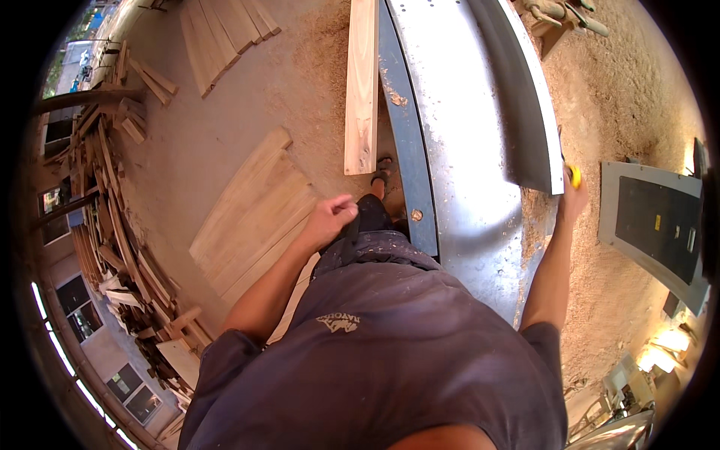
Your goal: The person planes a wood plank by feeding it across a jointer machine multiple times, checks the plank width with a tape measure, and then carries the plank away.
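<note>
My left hand [335, 219] hangs in front of my waist on the left, fingers curled in and nothing visible in them. Below it, wide wooden boards [251, 206] lie on the floor. My right hand [574, 201] reaches past the right side of a woodworking machine with a bare metal table [457, 97]. Its fingers are closed by a small yellow part [576, 177]; what they grip is mostly hidden. A dark fence with a pale edge [536, 112] runs along the table. Left of the machine's blue side [405, 127] extends a long pale board [361, 90].
More planks [217, 34] lie at the far left, and a pile of scrap wood [112, 217] lines the left wall. Sawdust [615, 97] covers the floor on the right. A grey cabinet with a dark panel [652, 225] stands there. My foot [382, 169] shows beside the machine.
</note>
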`<state>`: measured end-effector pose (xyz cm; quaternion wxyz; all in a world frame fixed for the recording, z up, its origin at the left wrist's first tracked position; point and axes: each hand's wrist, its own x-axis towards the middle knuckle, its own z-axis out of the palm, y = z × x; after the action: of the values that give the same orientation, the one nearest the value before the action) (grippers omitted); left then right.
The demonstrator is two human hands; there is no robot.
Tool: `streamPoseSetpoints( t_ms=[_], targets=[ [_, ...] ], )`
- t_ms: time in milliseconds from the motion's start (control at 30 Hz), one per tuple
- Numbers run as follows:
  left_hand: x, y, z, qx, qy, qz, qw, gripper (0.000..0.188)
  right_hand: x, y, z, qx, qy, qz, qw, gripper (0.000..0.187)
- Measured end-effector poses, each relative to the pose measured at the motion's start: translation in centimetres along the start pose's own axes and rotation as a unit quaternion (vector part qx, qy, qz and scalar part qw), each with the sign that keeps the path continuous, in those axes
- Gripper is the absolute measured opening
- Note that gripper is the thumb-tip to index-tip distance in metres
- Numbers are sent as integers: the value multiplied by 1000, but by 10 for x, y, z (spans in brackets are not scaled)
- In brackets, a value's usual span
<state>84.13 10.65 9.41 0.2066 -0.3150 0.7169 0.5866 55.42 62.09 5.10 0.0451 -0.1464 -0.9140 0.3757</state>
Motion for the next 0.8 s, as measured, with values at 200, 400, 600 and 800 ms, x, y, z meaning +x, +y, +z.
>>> streamPoseSetpoints(
  t_ms=[200,400,600,800],
  targets=[
    [2,68,54,-39,-238,137,961,37,-170,-34,-57,230,-21,167,958,27],
    [4,106,87,-9,-182,325,928,30,-258,-153,25,498,-298,218,785,41],
    [3,84,53,-77,-58,368,925,24,-258,-212,66,478,-422,258,726,51],
    [2,42,37,-185,-55,236,952,32,-270,-231,86,148,-482,-11,864,38]
  ],
)
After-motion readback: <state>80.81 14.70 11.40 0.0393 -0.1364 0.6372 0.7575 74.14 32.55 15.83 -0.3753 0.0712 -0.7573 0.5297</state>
